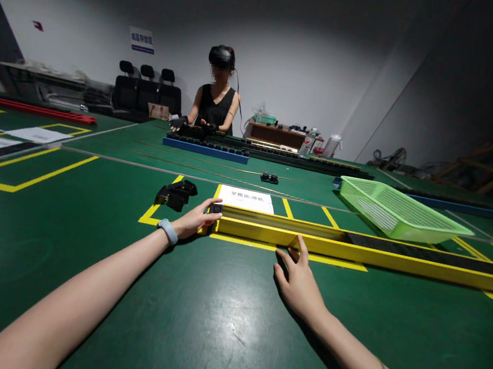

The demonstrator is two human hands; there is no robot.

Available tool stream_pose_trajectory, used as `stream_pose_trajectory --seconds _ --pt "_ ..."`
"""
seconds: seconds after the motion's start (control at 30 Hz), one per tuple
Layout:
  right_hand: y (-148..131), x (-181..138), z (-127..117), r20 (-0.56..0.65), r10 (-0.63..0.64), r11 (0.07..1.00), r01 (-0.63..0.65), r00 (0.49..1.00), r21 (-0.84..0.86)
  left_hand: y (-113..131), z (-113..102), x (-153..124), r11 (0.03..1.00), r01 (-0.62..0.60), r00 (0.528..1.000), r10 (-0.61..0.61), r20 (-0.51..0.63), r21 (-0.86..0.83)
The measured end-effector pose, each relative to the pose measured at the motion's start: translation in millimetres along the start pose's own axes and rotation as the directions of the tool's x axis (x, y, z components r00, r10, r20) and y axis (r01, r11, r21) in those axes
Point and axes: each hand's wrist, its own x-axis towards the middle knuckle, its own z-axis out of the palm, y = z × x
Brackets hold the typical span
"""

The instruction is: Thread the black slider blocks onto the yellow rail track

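Note:
A long yellow rail (359, 251) lies across the green table in front of me. My left hand (195, 220) is at its left end, fingers pinched on a small black block (216, 208) right at the rail's opening. A pile of black blocks (175, 193) sits just left of that hand. My right hand (299, 280) rests on the table against the rail's near side, fingers spread, holding nothing. A white label sheet (246, 198) lies behind the rail's left end.
A green plastic basket (398, 212) stands behind the rail at right. Two small black blocks (269, 178) lie further back. Across the table a person with a headset works at a black rail on a blue rail (205, 149). Yellow tape outlines mark the table.

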Motion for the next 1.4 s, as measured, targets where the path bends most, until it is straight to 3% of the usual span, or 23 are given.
stream_pose_trajectory --seconds 0.2,1.4 --pt "1 0 1 0.000 -0.001 1.000 0.001 1.000 0.007 -6 -3 4 1.000 0.017 0.999 -0.018 -0.036 -0.017" --pt "1 0 0 0.004 0.007 1.000 -0.007 1.000 0.023 -8 -12 8 0.995 0.068 0.998 -0.067 0.010 -0.069"
